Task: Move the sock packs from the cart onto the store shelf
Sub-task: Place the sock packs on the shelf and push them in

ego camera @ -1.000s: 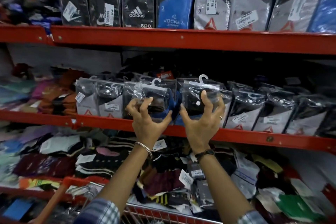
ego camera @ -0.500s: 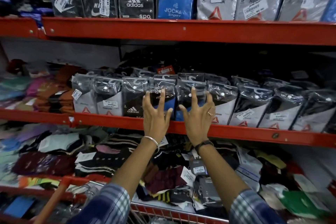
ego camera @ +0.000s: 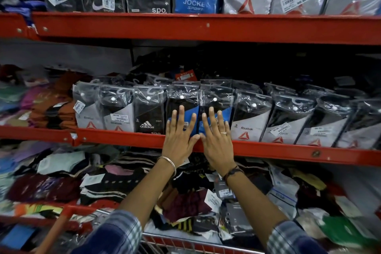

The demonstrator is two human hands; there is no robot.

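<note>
Two black-and-blue sock packs stand upright side by side in the row on the red middle shelf point(ego camera: 268, 151). My left hand point(ego camera: 179, 136) lies flat, fingers spread, against the front of the left pack point(ego camera: 183, 99). My right hand point(ego camera: 216, 138) presses the same way on the right pack point(ego camera: 216, 97). Neither hand grips anything. The cart's point(ego camera: 185, 242) wire rim and red frame show at the bottom edge; its contents are mostly hidden by my arms.
Reebok packs point(ego camera: 245, 119) fill the row to the right; an Adidas pack point(ego camera: 147, 113) and more Reebok packs stand left. Boxed socks line the upper shelf point(ego camera: 206, 27). Loose socks point(ego camera: 115, 181) are heaped on the lower shelf, folded orange ones point(ego camera: 53, 107) at the left.
A second ago each hand held a sock pack in front of the shelf. Both packs now stand in the row, and my hands have opened and flattened against their fronts.
</note>
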